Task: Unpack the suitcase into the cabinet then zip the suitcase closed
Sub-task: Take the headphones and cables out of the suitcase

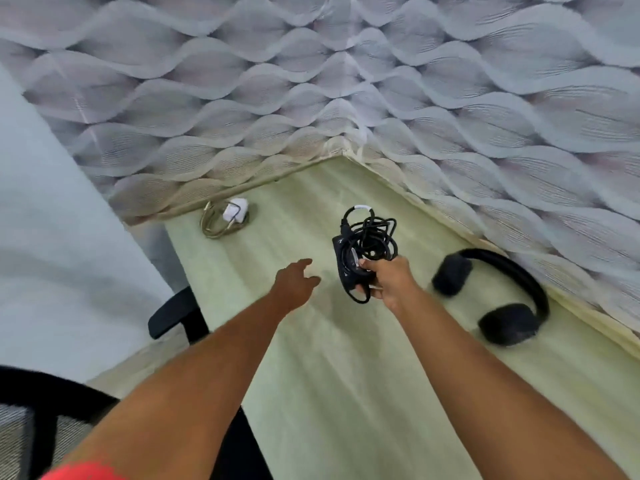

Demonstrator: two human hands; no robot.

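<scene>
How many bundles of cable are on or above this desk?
2: a tangled black cable bundle gripped in the right hand, and a coiled beige cable with white plug lying near the wall.

Black headphones [498, 299], black cable bundle [367, 240], wave-patterned grey wall [311, 81].

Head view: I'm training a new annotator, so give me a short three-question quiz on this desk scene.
1. True or false: the right hand grips the tangled black power adapter and cable.
2. Which lies nearest the wall corner? A) black over-ear headphones B) white plug with coiled beige cable
3. Fill in: the left hand holds ____.

Key: 1 true; 2 B; 3 nothing.
</scene>
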